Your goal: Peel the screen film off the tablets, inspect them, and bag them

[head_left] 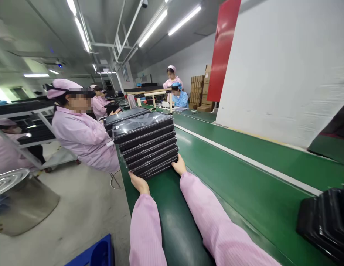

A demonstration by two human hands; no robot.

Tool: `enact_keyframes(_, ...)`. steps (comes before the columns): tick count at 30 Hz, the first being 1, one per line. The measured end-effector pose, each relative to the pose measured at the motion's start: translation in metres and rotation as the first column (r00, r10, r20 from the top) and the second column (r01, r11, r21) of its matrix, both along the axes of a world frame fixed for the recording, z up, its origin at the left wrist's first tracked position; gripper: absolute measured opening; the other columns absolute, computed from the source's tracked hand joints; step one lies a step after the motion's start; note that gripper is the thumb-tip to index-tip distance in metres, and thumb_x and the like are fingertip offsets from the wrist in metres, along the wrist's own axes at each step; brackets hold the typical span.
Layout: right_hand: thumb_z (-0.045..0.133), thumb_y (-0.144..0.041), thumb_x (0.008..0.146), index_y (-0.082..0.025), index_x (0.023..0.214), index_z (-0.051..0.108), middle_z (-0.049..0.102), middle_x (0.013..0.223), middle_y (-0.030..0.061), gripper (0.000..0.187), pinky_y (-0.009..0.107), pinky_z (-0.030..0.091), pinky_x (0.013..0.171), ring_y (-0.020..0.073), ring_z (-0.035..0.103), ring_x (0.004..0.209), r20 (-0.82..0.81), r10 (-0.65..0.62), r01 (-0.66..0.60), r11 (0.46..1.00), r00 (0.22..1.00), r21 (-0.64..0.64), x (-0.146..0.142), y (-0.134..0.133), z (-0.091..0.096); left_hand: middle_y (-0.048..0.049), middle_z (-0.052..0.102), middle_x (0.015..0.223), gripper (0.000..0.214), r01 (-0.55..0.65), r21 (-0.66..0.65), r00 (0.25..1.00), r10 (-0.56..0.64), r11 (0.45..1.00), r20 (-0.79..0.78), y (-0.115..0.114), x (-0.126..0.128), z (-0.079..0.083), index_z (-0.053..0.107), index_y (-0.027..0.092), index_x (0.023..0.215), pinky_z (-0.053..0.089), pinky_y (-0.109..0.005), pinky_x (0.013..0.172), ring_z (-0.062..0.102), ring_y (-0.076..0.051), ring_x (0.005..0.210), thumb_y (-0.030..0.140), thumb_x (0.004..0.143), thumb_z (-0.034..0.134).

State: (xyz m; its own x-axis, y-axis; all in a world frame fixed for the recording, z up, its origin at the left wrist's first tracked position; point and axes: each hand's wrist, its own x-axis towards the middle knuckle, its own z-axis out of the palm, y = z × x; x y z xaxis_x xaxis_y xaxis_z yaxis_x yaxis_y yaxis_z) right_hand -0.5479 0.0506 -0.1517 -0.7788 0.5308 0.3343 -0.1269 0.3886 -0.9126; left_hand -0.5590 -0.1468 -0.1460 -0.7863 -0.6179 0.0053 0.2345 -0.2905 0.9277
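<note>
A stack of several flat black trays (146, 142), the top one covered in shiny plastic film, stands on the green conveyor belt (238, 173) in front of me. My left hand (139, 183) grips the stack's lower near-left corner, fingers hidden under its edge. My right hand (179, 165) holds the lower near-right corner, fingertips tucked under the trays. Both arms wear pink sleeves.
A person in pink (83, 133) sits just left of the stack. More workers stand farther along the line. A second pile of black trays (325, 221) lies at the right. A white wall panel (282, 70) borders the belt. A metal lid (8, 181) and blue bin (96, 255) are at the left.
</note>
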Motion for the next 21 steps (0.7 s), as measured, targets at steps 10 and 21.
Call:
enact_keyframes(10, 0.063, -0.035, 0.097, -0.017, 0.124, 0.062, 0.064, 0.126, 0.0094, 0.033, 0.047, 0.054, 0.096, 0.0241, 0.064, 0.11, 0.023, -0.097, 0.098, 0.994, 0.995, -0.051, 0.058, -0.015, -0.003, -0.0183, 0.061, 0.138, 0.068, -0.109, 0.107, 0.983, 0.091, 0.988, 0.16, 0.01, 0.018, 0.001, 0.064, 0.014, 0.123, 0.042, -0.044, 0.114, 0.054, -0.033, 0.134, 0.066, 0.094, 0.032)
enact_keyframes(21, 0.054, -0.03, 0.075, -0.018, 0.121, 0.065, 0.066, 0.128, 0.0099, 0.048, 0.043, 0.042, 0.108, 0.0287, 0.058, 0.122, -0.122, -0.359, 0.32, 0.912, 0.926, -0.257, 0.19, -0.072, -0.021, -0.0088, 0.074, 0.109, 0.047, 0.328, 0.214, 0.945, -0.323, 0.92, -0.062, 0.006, 0.023, 0.011, 0.071, 0.016, 0.106, 0.044, -0.032, 0.11, 0.063, -0.021, 0.121, 0.046, 0.099, 0.035)
